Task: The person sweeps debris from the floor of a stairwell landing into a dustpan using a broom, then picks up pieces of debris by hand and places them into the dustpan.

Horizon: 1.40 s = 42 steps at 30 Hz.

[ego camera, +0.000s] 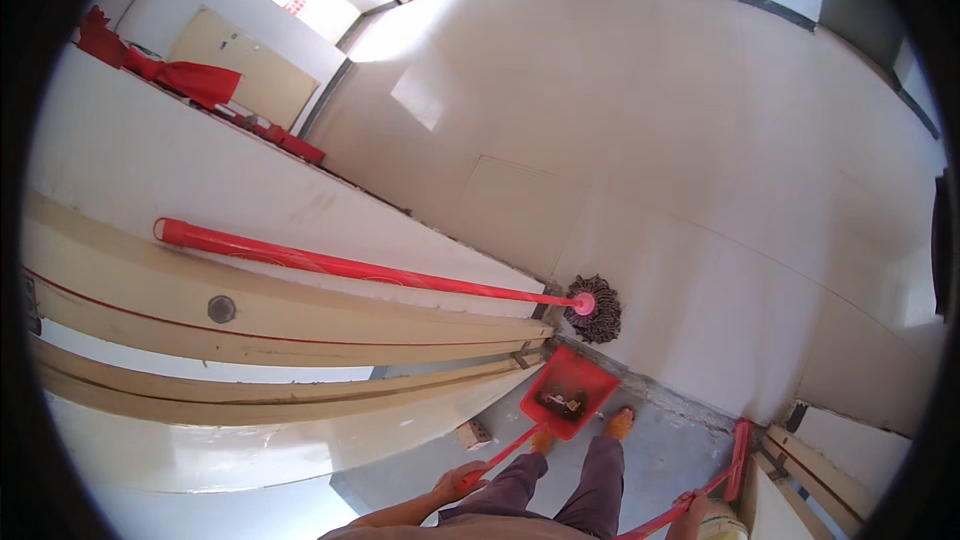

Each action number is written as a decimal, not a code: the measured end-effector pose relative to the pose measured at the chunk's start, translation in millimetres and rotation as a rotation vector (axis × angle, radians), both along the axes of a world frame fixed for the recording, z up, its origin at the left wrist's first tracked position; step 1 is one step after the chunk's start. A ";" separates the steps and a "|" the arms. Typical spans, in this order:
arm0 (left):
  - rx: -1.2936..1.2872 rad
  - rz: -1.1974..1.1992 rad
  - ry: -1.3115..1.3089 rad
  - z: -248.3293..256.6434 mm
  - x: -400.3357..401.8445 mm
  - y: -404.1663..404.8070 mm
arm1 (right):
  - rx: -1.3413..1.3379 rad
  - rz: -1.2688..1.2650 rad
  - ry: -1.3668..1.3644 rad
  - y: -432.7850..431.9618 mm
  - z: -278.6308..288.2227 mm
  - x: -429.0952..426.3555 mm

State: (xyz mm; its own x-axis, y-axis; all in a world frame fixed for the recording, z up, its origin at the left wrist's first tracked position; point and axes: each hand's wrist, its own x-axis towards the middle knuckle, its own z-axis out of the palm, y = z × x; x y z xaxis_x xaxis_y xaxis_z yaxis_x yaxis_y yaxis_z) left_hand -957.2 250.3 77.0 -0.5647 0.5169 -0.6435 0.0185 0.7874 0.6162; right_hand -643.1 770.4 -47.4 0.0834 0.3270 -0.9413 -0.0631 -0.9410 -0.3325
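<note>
My left hand (454, 481) grips the handle end of a red plastic dustpan (541, 382). The pan is in front of my feet, by the doorway's threshold, with dark dirt and a few pale scraps (561, 401) in it. On the right, my right hand (691, 508) is closed around the red stick of a long-handled broom or squeegee (739, 457). Its narrow red head is beside the right door frame; the underside is hidden, so which tool it is cannot be told.
A string mop (594, 309) with a red handle leans along the left wall. A brick (473, 435) lies on the grey floor (660, 420), left of my feet. A pale bucket (721, 521) stands partly hidden at lower right. The rough threshold (675, 406) borders the tiled floor (675, 127).
</note>
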 end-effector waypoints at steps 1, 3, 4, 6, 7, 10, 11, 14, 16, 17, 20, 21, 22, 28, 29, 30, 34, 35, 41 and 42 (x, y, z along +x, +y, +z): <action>0.035 0.019 0.027 -1.5 -2.0 10.0 | -0.003 -0.017 0.008 0.2 23.6 -20.1; 0.046 0.067 0.049 -0.1 10.4 11.5 | -0.023 0.006 0.093 -0.5 90.5 -76.5; 0.046 0.064 0.061 -1.0 14.9 5.2 | -0.039 0.026 0.126 -3.0 100.1 -86.4; 0.046 0.053 0.060 -4.8 18.3 -4.4 | -0.122 -0.006 0.136 -8.0 96.5 -93.4; 0.023 0.073 0.052 -6.5 15.2 -3.0 | -0.150 -0.013 0.117 -12.1 99.4 -99.7; 0.055 0.064 0.065 -16.7 -17.9 0.4 | -0.180 -0.021 0.061 -25.7 102.5 -115.7; 0.107 -0.031 0.054 -23.8 -32.7 6.4 | -0.143 -0.032 0.036 -43.9 103.0 -86.0; 0.167 -0.155 0.071 -33.3 -34.7 -1.9 | -0.151 0.053 -0.066 -87.9 81.4 -26.3; 0.259 -0.137 0.067 -61.2 -23.1 -4.4 | -0.043 0.239 -0.194 -110.4 92.0 -36.6; 0.298 -0.116 0.095 -70.4 -17.9 -3.7 | 0.007 0.313 -0.256 -117.6 92.0 -53.1; 0.392 -0.089 0.160 -109.9 -5.5 -12.4 | 0.094 0.416 -0.382 -118.7 58.7 -90.5; 0.420 -0.120 0.152 -114.2 -4.4 -12.4 | 0.093 0.405 -0.389 -124.1 52.1 -91.2; 0.455 -0.144 0.148 -113.0 -7.0 -12.4 | 0.095 0.404 -0.390 -127.8 46.2 -90.5; 0.532 -0.177 0.127 -90.0 -25.1 -20.1 | -0.252 0.599 -0.449 -207.3 45.3 -80.8; 0.532 -0.164 0.110 -88.1 -25.8 -14.7 | -0.093 0.669 -0.506 -208.0 47.4 -75.1; 0.531 -0.148 0.096 -91.6 -26.3 -10.5 | -0.012 0.702 -0.532 -213.3 48.6 -73.9; 0.600 -0.163 0.121 -94.3 -16.3 -9.4 | 0.113 0.830 -0.582 -240.3 61.5 -65.7; 0.592 -0.171 0.132 -95.5 -12.1 -10.2 | 0.078 0.898 -0.556 -245.5 66.1 -64.6; 0.393 -0.118 0.140 -82.5 -4.7 -79.7 | 0.005 1.064 -0.477 -331.1 72.5 -29.0; 0.382 -0.129 0.144 -76.4 -6.0 -72.4 | 0.009 1.070 -0.501 -337.0 69.3 -7.8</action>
